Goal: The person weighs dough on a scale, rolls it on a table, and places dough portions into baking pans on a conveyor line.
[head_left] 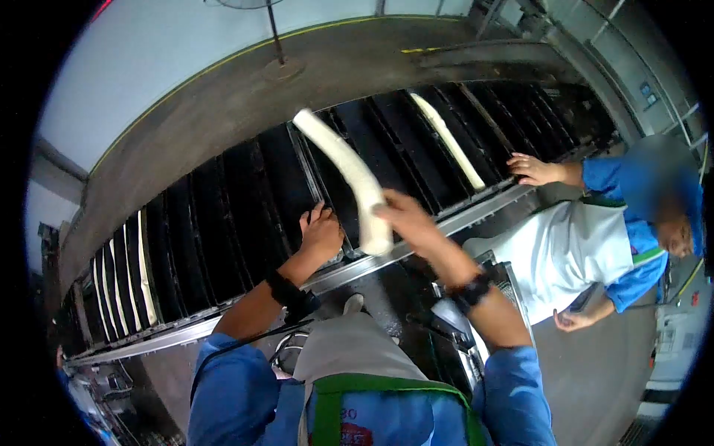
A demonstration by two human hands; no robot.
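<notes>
My right hand is closed on the lower part of a long, cream-coloured, dough-like roll. The roll bends slightly and slants up to the left above the black trays, with its far end raised. My left hand rests at the near edge of a black tray, fingers bent and a little apart, holding nothing. Bare tray channels lie around it. Motion smears the right hand somewhat, and its fingertips are partly hidden.
Similar pale strips lie in channels at the left and right. A metal rail runs along the trays' near side. A co-worker in a white apron stands at the right, one hand at the tray edge. A stand is beyond.
</notes>
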